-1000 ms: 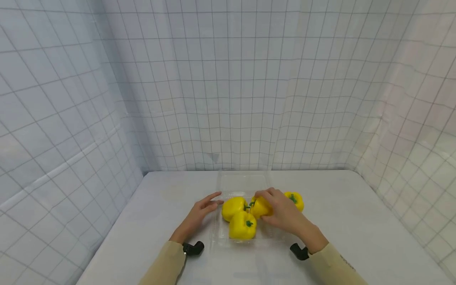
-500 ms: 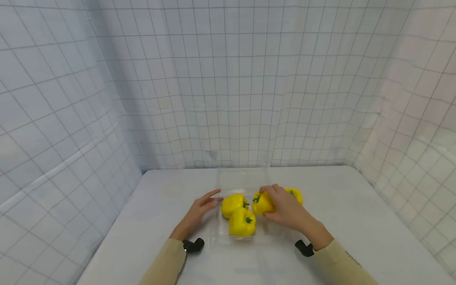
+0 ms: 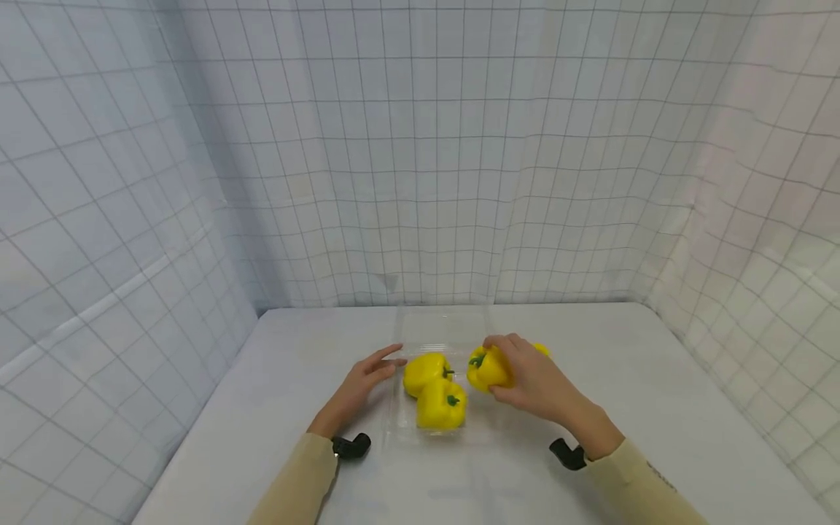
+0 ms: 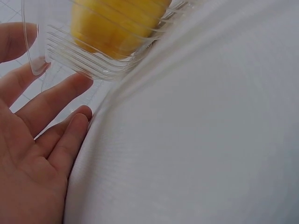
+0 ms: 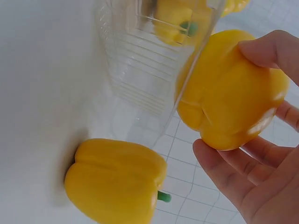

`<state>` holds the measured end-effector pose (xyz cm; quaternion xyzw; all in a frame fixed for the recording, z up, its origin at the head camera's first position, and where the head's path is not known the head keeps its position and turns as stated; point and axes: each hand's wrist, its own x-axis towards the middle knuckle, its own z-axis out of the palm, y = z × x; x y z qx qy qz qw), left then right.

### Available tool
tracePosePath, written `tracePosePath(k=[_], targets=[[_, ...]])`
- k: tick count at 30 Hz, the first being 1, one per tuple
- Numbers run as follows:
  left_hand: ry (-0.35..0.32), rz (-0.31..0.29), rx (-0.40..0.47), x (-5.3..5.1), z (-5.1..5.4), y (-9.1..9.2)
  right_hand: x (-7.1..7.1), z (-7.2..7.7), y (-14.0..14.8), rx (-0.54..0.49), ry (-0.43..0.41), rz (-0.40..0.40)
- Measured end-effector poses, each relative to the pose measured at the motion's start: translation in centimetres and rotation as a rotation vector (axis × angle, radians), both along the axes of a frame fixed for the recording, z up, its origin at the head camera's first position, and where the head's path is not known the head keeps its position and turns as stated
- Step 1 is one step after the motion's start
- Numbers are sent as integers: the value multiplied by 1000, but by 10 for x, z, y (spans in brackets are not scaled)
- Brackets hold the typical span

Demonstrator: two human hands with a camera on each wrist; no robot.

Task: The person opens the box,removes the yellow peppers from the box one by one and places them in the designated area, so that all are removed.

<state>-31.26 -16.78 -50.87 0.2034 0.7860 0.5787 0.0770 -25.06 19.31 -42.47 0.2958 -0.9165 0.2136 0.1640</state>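
My right hand [image 3: 539, 383] grips a yellow bell pepper [image 3: 489, 368] at the right side of a clear plastic container [image 3: 405, 417]. In the right wrist view the held pepper [image 5: 233, 88] is just past the container's rim, thumb on one side and fingers on the other. Two more yellow bell peppers, a rear one [image 3: 425, 373] and a front one [image 3: 442, 405], lie inside the container. My left hand [image 3: 357, 386] is at the container's left wall, fingers mostly extended; in the left wrist view fingertips [image 4: 81, 81] touch or nearly touch the ribbed plastic.
Another yellow bell pepper [image 5: 114, 179] lies on the white table [image 3: 315, 343] right of the container, mostly hidden behind my right hand in the head view. The container's lid [image 3: 441, 324] lies open toward the back. Grid-patterned curtains [image 3: 433, 182] enclose the table.
My right hand has drawn its pepper up and right, away from the two other peppers in the container. The left hand keeps its place. The head view has shifted slightly.
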Motion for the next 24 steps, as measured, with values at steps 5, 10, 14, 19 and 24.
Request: tracePosePath(k=[5, 10, 14, 19, 24], targets=[[10, -6, 9, -5, 7, -2, 1, 8, 5, 10, 45, -2], [7, -2, 25, -5, 9, -2, 7, 10, 10, -6, 39, -2], [-11, 16, 31, 0, 8, -1, 14, 9, 15, -26, 32, -18], [-40, 25, 39, 8, 5, 0, 23, 5, 23, -33, 54, -58], [-34, 49, 34, 17, 9, 4, 28, 1, 34, -31, 85, -79]])
